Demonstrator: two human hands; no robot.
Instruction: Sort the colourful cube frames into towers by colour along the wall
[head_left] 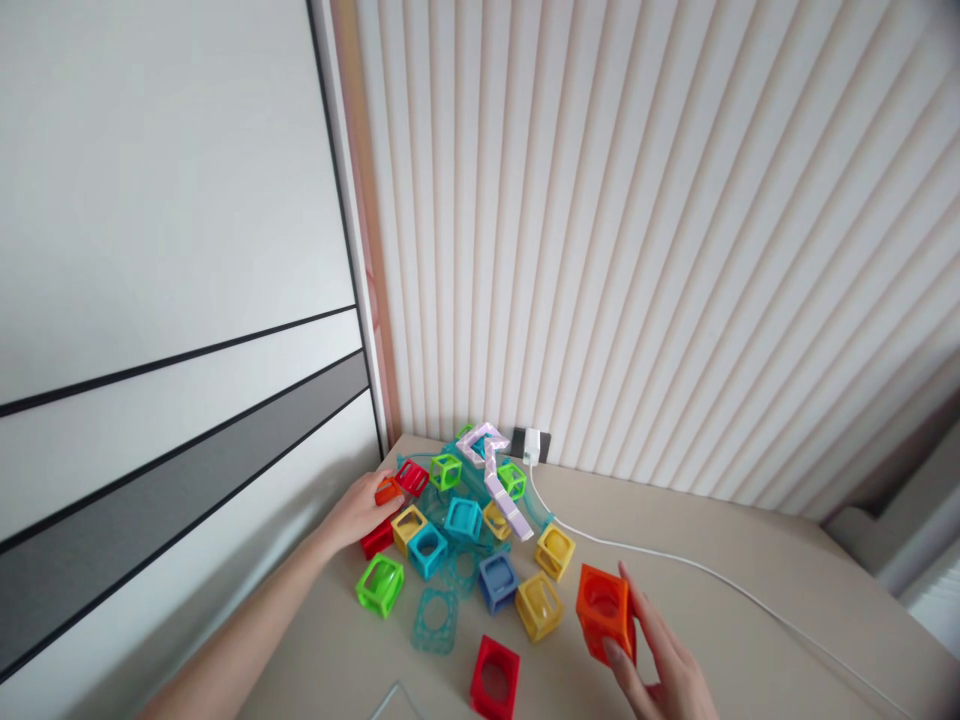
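Note:
My right hand [660, 660] grips an orange hollow cube [602, 610] with round openings, held by thumb and fingers at the lower right. At the left of a loose pile, my left hand [364, 512] has its fingers closed on a smaller-looking orange cube [388, 490], partly covered by the fingers. Close beside that hand are a red cube [412, 477] and another red cube [377, 540]. The nearest cube to my right hand is a yellow one [539, 606]; a red cube [495, 679] lies closer to me.
Several green, blue and yellow cubes cover a teal mesh bag [450, 490]. A jointed lilac strip [499, 487] lies across them. A flat teal frame [435, 620] rests in front. Behind, a white charger [532, 445] feeds a cable [675, 557] running right. Cabinet and ribbed panel [600, 250] bound the table.

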